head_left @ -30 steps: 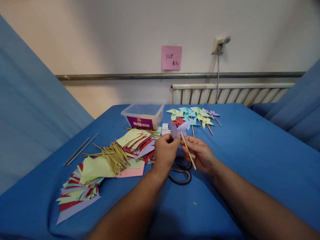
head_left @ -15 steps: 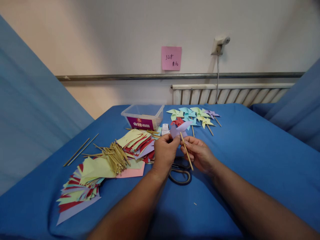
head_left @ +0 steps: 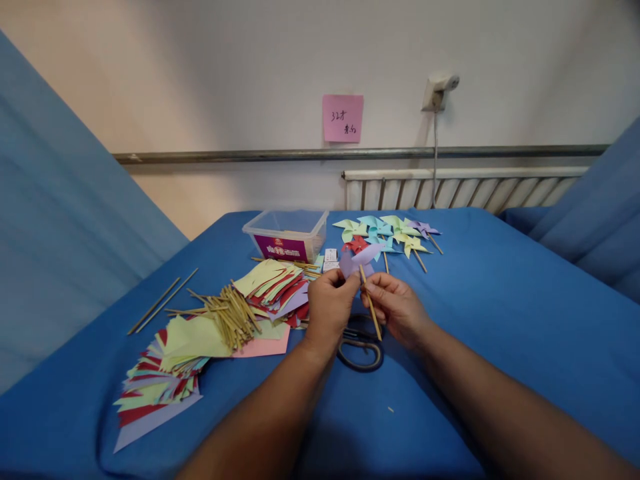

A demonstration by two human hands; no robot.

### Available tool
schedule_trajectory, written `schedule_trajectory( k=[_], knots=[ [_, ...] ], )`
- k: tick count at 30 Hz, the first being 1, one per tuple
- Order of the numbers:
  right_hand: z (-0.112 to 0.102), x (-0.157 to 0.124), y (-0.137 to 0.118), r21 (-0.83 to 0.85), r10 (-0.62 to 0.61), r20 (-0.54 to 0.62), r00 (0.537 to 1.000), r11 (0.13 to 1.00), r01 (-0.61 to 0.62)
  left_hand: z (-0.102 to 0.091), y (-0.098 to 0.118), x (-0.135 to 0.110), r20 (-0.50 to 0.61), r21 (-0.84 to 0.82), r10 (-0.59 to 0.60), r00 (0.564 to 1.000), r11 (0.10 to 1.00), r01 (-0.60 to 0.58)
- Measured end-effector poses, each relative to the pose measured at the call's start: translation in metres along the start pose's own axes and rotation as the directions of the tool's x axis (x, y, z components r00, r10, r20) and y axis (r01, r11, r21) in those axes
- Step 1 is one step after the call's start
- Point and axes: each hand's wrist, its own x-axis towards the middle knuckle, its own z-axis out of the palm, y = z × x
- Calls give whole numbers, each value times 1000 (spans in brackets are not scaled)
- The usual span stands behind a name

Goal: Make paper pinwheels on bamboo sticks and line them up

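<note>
A purple paper pinwheel (head_left: 367, 255) is held up above the middle of the blue table, its blades partly folded over. My left hand (head_left: 331, 299) is closed on the paper from the left, thumb and fingers pinching it near the centre. From the right, my right hand (head_left: 395, 303) grips a thin wooden stick (head_left: 371, 308) between thumb and fingers. The stick's upper end meets the pinwheel's centre, and its lower end slants down to the right. Black-handled scissors (head_left: 361, 355) lie on the cloth beneath my hands, their blades hidden.
Finished pinwheels (head_left: 379, 229) lie at the back right. A clear plastic box (head_left: 285, 237) stands at the back, with small white boxes (head_left: 331, 259) beside it. Leftward are cut paper sheets (head_left: 159, 383), a heap of sticks (head_left: 231, 317) and two longer sticks (head_left: 163, 300).
The stick's lower end has swung slightly left, so it hangs a little steeper. The fingers of my right hand have shifted on it; my left hand stays in place.
</note>
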Motion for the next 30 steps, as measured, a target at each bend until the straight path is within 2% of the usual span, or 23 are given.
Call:
schedule_trajectory(
  k=[11,30],
  knots=[
    [-2,4,3,-155,-69,-74,995,986,57,0,1,0,-5,-9,-5,1000,1000,5],
    [1,3,0,-189,-78,-106,991,980,57,0,-4,2,-32,-11,-1,999,1000,1]
  ],
)
